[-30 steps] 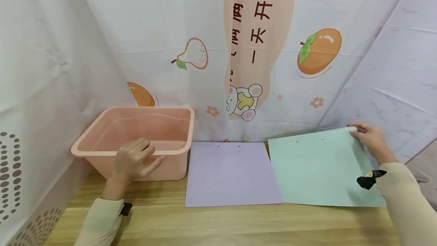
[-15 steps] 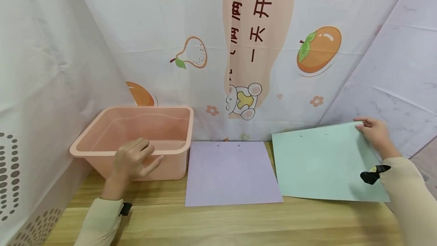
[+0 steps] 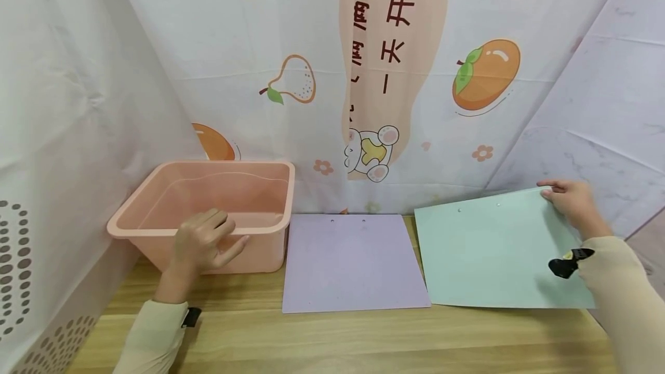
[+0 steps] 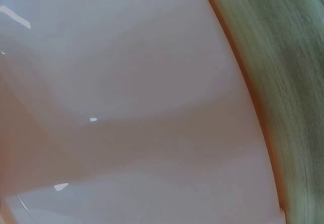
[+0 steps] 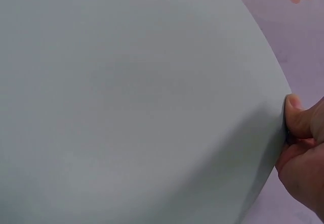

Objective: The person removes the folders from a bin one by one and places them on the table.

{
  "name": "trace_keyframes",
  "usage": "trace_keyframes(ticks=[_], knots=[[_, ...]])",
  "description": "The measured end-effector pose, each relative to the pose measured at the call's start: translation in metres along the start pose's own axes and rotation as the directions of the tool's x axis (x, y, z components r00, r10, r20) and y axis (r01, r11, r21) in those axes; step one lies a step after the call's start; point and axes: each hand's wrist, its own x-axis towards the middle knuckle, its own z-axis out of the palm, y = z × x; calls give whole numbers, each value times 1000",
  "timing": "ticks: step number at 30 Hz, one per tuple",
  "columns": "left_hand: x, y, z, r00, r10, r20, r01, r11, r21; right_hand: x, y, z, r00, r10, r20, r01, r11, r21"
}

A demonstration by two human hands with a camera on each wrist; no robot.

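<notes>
A thin mint green board (image 3: pixel 499 253) with two metal rivets along its far edge is at the right of the table, its right side tilted up. My right hand (image 3: pixel 568 206) pinches its far right corner. In the right wrist view, the thumb (image 5: pixel 298 118) presses on the board's edge. A matching lilac board (image 3: pixel 355 264) lies flat just left of it. My left hand (image 3: pixel 202 244) is loosely curled at the front rim of a pink plastic bin (image 3: pixel 260 250), its thumb pointing right. Only the bin's outer wall (image 4: pixel 152 82) and tabletop fill the left wrist view.
The wood-grain tabletop (image 3: pixel 343 339) extends in front of the boards. A printed curtain (image 3: pixel 312 131) hangs directly behind the bin and boards. Hanging cloth (image 3: pixel 52 103) closes off the left side, with more marbled cloth (image 3: pixel 613 103) at the right.
My right hand has drawn the mint green board a little to the right and away from me, widening the gap at the lilac board's far corner. My left hand has stayed still.
</notes>
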Motion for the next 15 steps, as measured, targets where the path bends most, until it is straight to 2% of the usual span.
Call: trace_keyframes(ticks=[6,10,15], knots=[[-2,0,3,1000,4,-3,-4,1000,0,5,5,16,999,45,-13,-44,998,44],[-1,0,4,1000,3,0,-3,1000,0,7,12,28,998,26,-60,-23,998,58],[0,1,4,1000,2,1,-2,1000,-3,5,21,39,995,-5,-96,25,977,212]])
